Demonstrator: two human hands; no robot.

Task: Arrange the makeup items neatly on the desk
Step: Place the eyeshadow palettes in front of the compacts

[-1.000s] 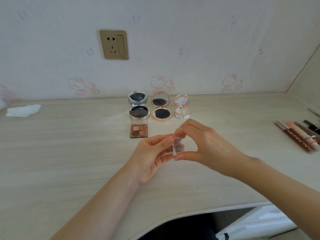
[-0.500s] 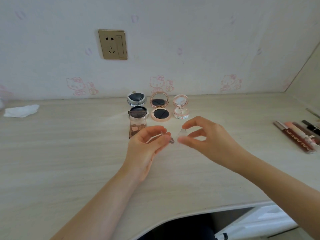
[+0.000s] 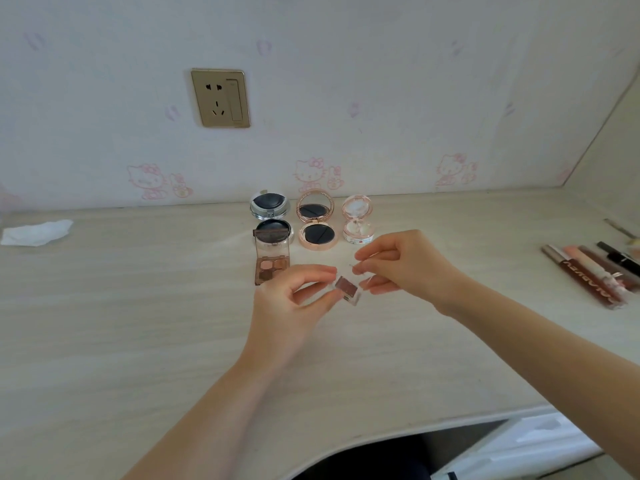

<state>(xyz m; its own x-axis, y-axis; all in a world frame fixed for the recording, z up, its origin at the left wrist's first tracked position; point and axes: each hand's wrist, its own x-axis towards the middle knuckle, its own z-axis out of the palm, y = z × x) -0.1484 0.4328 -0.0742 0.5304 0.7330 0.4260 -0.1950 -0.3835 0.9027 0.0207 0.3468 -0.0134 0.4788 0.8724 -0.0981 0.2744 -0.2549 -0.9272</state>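
Note:
My left hand [image 3: 294, 303] pinches a small clear square eyeshadow pot [image 3: 347, 288] with a brown pan, held just above the desk [image 3: 138, 323]. My right hand [image 3: 405, 265] holds its clear hinged lid [image 3: 360, 271], lifted open, between thumb and fingers. Behind them stand three open round compacts in a row: a silver one [image 3: 272, 216], a rose-gold one [image 3: 317, 220] and a pale pink one [image 3: 357, 220]. An open brown eyeshadow palette [image 3: 272, 258] lies in front of the silver compact.
Several lip gloss tubes [image 3: 588, 275] lie in a group at the right edge. A crumpled white tissue [image 3: 36, 232] lies far left. A wall socket [image 3: 220, 97] is above. The desk's curved front edge [image 3: 415, 431] runs below my arms.
My hands, first together around the shut little pot, have drawn apart. The lid has swung open and the brown pan now shows.

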